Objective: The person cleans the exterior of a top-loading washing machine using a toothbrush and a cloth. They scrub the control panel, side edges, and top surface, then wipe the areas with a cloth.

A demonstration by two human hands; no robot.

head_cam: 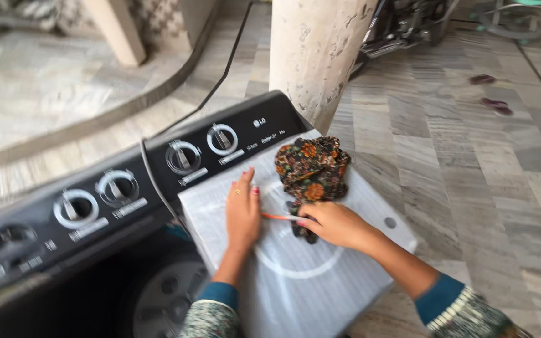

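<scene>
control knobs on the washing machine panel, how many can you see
4. Two sit side by side at the panel's left, two more further right, beyond the left hand. The blurred far-left end may hide another.

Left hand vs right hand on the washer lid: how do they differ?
The left hand lies flat, palm down on the white lid, fingers straight. The right hand is curled, pinching a thin orange strip by the floral cloth. The left hand holds nothing; the right hand touches the cloth's edge. Both wear teal cuffs.
</scene>
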